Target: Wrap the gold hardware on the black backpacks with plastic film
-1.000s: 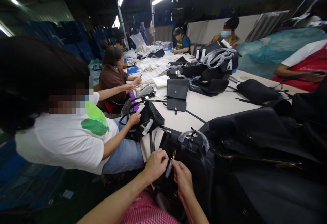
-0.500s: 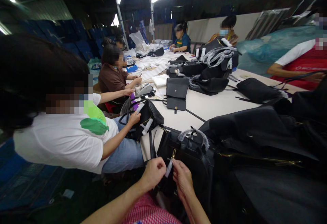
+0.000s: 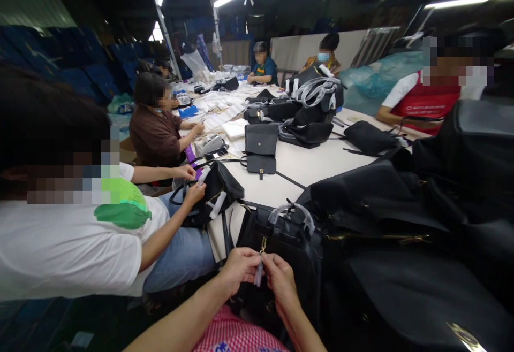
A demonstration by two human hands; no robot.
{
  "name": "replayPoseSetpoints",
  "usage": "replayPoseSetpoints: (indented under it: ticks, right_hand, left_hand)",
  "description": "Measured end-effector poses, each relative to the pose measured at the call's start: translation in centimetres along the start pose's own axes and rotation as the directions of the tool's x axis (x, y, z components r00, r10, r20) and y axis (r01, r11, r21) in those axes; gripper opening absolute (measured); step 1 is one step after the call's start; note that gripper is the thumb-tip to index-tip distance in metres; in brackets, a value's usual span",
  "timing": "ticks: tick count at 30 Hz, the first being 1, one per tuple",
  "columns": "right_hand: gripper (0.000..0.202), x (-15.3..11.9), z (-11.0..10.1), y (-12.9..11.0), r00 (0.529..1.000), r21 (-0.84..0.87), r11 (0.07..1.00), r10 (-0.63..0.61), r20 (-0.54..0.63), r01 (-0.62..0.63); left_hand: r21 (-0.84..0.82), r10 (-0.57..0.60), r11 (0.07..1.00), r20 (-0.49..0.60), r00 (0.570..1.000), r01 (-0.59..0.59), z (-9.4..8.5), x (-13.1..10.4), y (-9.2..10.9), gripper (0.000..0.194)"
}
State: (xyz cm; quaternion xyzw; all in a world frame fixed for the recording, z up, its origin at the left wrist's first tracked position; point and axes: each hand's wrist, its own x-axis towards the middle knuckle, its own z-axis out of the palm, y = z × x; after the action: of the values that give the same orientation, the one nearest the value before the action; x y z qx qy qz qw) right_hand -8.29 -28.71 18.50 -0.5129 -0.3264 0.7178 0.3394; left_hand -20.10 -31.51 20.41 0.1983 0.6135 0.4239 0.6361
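A black backpack [image 3: 295,245] leans against the table edge in front of me, its top handle [image 3: 293,213] wrapped in clear plastic. From a gold clasp [image 3: 263,245] on its front hangs a zip pull [image 3: 258,278] covered in whitish plastic film. My left hand [image 3: 240,270] pinches the top of this wrapped pull from the left. On the other side, my right hand [image 3: 281,277] has its thumb and fingers closed on the pull just below the clasp. The fingertips of both hands meet there and partly hide the pull.
Several black bags [image 3: 361,197] are heaped close on my right. A co-worker in a white shirt [image 3: 80,250] sits at my left, handling another black bag [image 3: 219,191]. Across the white table [image 3: 293,165] lie a flat black bag [image 3: 261,146] and a pile of wrapped bags [image 3: 309,100].
My left hand has come right and closed on the wrapped pull, beside my right hand. The view has turned right. The neighbour's far hand has moved towards the bag.
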Motion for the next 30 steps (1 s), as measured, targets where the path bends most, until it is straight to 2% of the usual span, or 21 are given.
replayPoseSetpoints:
  ticks: [4, 10, 13, 16, 18, 21, 26, 30]
  right_hand:
    - [0.047, 0.0, 0.0, -0.1, 1.000, -0.016, 1.000, 0.001, 0.012, -0.001]
    - [0.053, 0.0, 0.0, -0.6, 0.999, -0.023, 1.000, 0.017, 0.040, -0.016]
    - [0.054, 0.1, 0.1, -0.9, 0.999, -0.049, 0.998, 0.037, 0.036, -0.035]
    - [0.050, 0.1, 0.1, -1.2, 0.999, -0.087, 0.996, 0.027, 0.032, -0.024]
    - [0.048, 0.1, 0.0, -1.2, 0.999, -0.104, 0.995, 0.011, 0.044, -0.006]
    - [0.048, 0.1, -0.4, -1.2, 0.996, -0.111, 0.994, -0.001, 0.088, 0.011]
    - [0.044, -0.2, -0.6, -1.2, 0.991, -0.133, 0.990, -0.024, 0.129, 0.041]
    - [0.038, -0.3, -0.4, -1.3, 0.992, -0.161, 0.984, -0.053, 0.114, 0.071]
  left_hand:
    - [0.067, 0.019, 0.998, -0.019, 1.000, -0.018, 0.1, 0.7, -0.1, 0.031]
    - [0.261, 0.227, 0.945, -0.094, 0.969, -0.196, 0.7, 1.4, -0.4, 0.010]
    - [0.347, 0.323, 0.898, -0.098, 0.941, -0.272, 0.8, 1.0, -0.1, 0.009]
    - [0.371, 0.370, 0.875, -0.100, 0.924, -0.310, 0.8, 0.5, 0.2, 0.012]
    - [0.351, 0.362, 0.884, -0.092, 0.928, -0.310, 0.7, 0.4, 0.2, 0.010]
    - [0.263, 0.282, 0.930, -0.058, 0.958, -0.258, 0.5, 0.4, 0.2, 0.002]
    - [0.048, 0.081, 0.996, -0.012, 0.997, -0.080, 0.1, 0.3, 0.0, 0.022]
    - [-0.037, 0.030, 0.999, -0.081, 0.996, -0.033, 0.4, 0.0, 0.0, 0.025]
